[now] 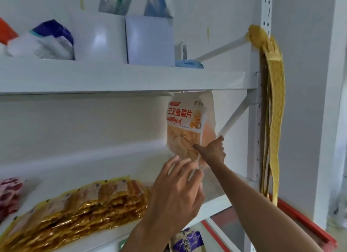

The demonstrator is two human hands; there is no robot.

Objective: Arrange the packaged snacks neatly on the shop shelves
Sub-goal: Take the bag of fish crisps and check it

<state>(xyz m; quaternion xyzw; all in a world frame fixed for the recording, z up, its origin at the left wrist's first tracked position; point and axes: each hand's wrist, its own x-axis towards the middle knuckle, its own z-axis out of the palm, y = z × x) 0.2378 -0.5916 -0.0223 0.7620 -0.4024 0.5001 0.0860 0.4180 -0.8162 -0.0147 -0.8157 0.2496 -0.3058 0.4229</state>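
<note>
From the head camera we see an orange-and-white snack packet (189,126) standing upright at the right end of the middle shelf (216,197), its top just under the upper shelf (131,79). Our right hand (213,150) pinches its lower right edge, thumb on the front. Our left hand (178,191) reaches up with fingers loosely spread, fingertips touching the packet's bottom. A pile of golden packets (78,208) lies flat on the same shelf, to the left. Yellow straps (272,111) hang from the upright post.
</note>
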